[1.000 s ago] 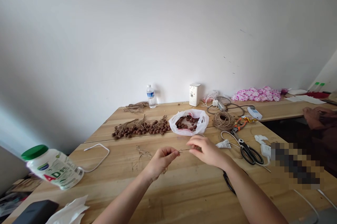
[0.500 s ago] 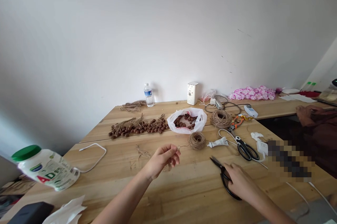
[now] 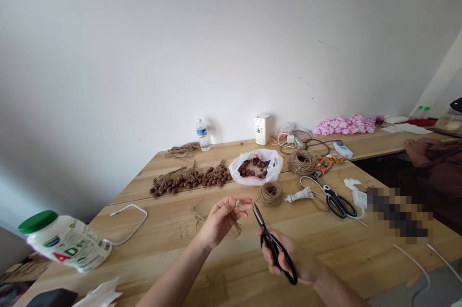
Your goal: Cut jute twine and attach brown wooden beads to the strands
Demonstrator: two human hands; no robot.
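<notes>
Jute twine (image 3: 241, 202) pinched between the fingertips of the left hand (image 3: 219, 220), a short length standing out toward the right; a loose tail hangs below the hand. The strand appears to run on to the small twine ball (image 3: 270, 194), which rests on the wooden table (image 3: 224, 278) just beyond and to the right. Right hand (image 3: 292, 261) closed around the handles of the black scissors (image 3: 272, 244) — long axis slanting from the handles, near the person, up and leftward to the tips. Whether the blades are parted cannot be told; the tips lie just right of the pinched twine, not visibly touching it. The left hand is the nearer to the twine; the two hands are apart, with the blades spanning the gap between them.

Farther back: a white bag of brown beads (image 3: 257, 166), a row of strung beads (image 3: 191, 178), a larger twine coil (image 3: 302, 161) and a second pair of scissors (image 3: 334, 198).
</notes>
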